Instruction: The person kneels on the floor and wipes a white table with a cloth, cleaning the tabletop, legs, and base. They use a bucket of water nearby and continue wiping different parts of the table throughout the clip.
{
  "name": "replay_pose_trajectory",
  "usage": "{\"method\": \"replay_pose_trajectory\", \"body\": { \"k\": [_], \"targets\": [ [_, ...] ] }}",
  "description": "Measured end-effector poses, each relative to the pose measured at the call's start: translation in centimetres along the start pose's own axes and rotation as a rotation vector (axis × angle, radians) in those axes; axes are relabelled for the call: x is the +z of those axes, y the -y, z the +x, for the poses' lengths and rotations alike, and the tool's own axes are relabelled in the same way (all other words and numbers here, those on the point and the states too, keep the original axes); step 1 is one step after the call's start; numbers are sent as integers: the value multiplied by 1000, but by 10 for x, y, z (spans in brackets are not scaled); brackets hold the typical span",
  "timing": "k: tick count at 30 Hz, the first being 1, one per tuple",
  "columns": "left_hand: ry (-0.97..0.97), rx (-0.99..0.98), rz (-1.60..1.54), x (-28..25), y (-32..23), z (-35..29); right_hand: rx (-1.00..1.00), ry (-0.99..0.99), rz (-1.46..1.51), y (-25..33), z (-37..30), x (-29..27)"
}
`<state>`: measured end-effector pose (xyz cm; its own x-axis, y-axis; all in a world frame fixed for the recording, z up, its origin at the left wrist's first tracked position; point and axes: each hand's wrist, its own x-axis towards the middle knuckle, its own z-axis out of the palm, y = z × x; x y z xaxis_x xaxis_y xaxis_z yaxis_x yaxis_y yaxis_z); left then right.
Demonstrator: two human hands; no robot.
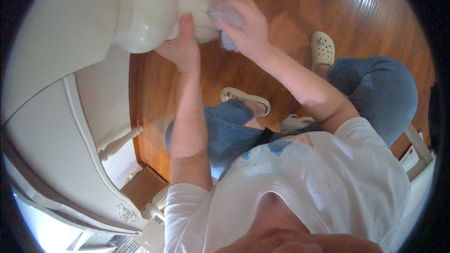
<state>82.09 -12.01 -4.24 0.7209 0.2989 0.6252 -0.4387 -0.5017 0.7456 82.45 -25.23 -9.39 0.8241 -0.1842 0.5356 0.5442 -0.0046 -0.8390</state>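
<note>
A thick white turned furniture post (192, 11), with a glossy bulb-shaped section, reaches in from the upper left. My left hand (182, 50) grips its underside just past the bulb; the thumb points up along the post and the other fingers are partly hidden behind it. My right hand (248, 30) is closed around a pale, crumpled cloth (228, 42) beside the grooved end of the post. Motion smears the fingers and part of the cloth, so whether the cloth touches the post is hard to see.
White furniture panels (75, 23) fill the left side, with a carved ornament (127, 212) and a small turned spindle (121, 143) below. A brown box (145, 188) lies near them. My feet, in beige clogs (323, 49), stand on the reddish wooden floor (290, 18). A chair part (417, 152) shows at right.
</note>
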Motion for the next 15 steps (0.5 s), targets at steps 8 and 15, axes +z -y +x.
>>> {"method": "replay_pose_trajectory", "body": {
  "k": [8,15],
  "targets": [
    [7,66,56,1,-2,3,77,3,-8,1,-7,-5],
    [20,-9,-36,0,-3,2,6,115,50,36,5,-2]
  ]
}}
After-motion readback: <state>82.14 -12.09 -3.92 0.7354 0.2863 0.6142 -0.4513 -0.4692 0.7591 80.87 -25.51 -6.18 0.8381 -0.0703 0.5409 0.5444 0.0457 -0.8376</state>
